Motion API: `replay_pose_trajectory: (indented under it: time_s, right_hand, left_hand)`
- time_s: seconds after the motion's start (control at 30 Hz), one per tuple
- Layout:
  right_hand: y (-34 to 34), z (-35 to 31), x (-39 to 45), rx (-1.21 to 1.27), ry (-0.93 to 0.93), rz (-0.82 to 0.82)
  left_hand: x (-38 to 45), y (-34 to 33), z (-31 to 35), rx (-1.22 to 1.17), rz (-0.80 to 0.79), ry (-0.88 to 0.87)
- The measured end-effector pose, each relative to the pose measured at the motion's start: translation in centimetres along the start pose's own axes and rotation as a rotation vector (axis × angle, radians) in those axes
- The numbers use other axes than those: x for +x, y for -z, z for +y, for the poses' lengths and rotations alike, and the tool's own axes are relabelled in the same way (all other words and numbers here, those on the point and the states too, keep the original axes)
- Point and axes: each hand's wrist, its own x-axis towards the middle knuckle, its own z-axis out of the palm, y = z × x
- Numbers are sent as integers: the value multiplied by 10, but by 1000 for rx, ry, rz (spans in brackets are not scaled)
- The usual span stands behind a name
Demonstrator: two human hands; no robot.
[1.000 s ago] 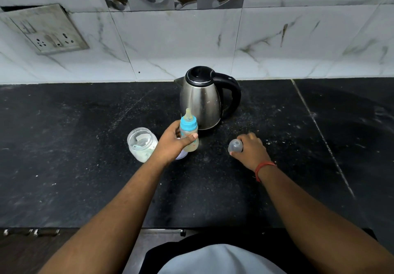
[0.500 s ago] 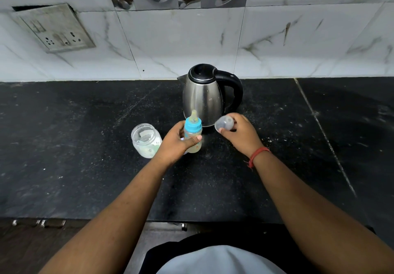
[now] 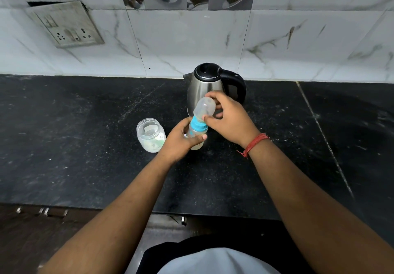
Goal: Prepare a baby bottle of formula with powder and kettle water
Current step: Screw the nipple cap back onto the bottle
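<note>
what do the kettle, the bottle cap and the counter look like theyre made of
Kettle: brushed stainless steel by its grey sheen and soft reflections, with a black handle and lid that look like plastic.
Bottle cap: translucent, slightly frosted plastic; the fingers behind it show through faintly.
Counter: dark polished stone, probably granite, going by the fine pale speckle and the straight joint line on the right.

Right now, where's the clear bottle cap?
In the head view, mid-counter: the right hand holds the clear cap over the baby bottle top, just before the kettle.
</note>
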Motion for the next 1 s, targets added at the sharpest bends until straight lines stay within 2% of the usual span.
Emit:
replay_pose_trajectory:
  time_s: [0.17,0.33,0.8,0.9,1.0]
  right_hand:
    - [-8,-4,-6,-108,-10,-59]
    - [-16,-5,-11,-110,-32,-67]
    - [-35,-2,-40,-127,-41,113]
    - [-33,3,-37,-89,-103,31]
    - [-23,12,-35,79,-172,-111]
  left_hand:
    - [-2,0,2,-25,25,-27]
    - [-5,-1,0,2,47,-30]
    - [-12,-15,9,115,86,-59]
    - [-12,-13,9,146,40,-35]
    - [-11,-9,12,114,-33,3]
